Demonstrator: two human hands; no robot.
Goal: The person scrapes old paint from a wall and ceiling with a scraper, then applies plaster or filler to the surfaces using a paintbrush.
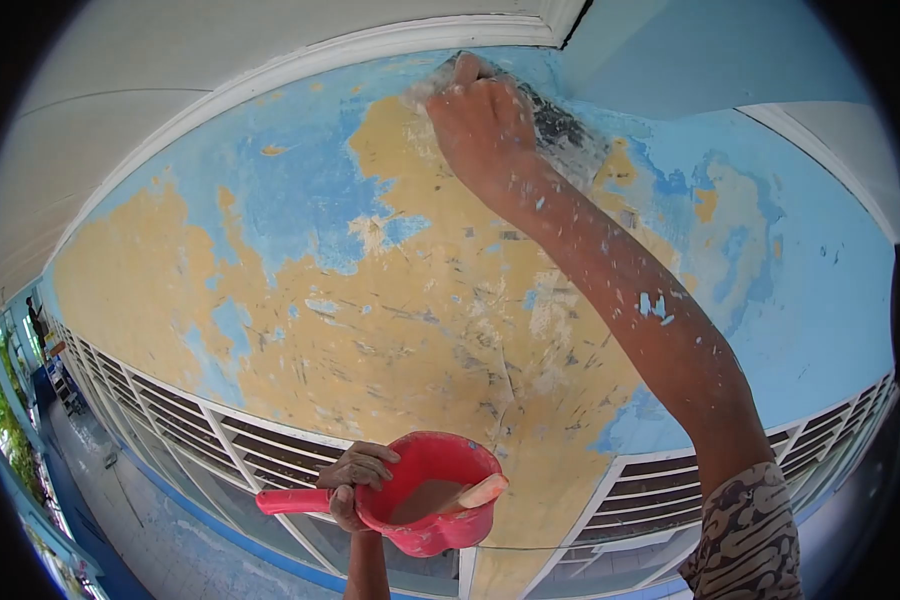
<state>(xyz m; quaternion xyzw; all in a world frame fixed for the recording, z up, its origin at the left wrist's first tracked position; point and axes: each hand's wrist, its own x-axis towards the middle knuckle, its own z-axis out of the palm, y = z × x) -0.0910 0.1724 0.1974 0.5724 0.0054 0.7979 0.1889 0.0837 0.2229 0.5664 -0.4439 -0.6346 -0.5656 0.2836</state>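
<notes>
My left hand (355,475) grips a red plastic dipper (425,537) by its rim and the base of its handle. A pale, pasty mix (425,500) lies inside the dipper, and a light-coloured tool handle (482,491) leans on its right rim; the tool's other end is hidden. High on the wall (420,320), my right hand (480,125) is closed on a flat, dark, trowel-like plate (560,125) smeared with whitish paste. The plate is against the wall just under the ceiling trim, partly covered by my hand. Flecks of paint dot my right forearm.
Blue paint is worn off the wall in large yellowish patches. Louvred windows (270,440) run below at left and right (650,495). A white ceiling moulding (300,62) and a blue beam (690,60) bound the top. At far left, a walkway (140,510) stretches back past several objects.
</notes>
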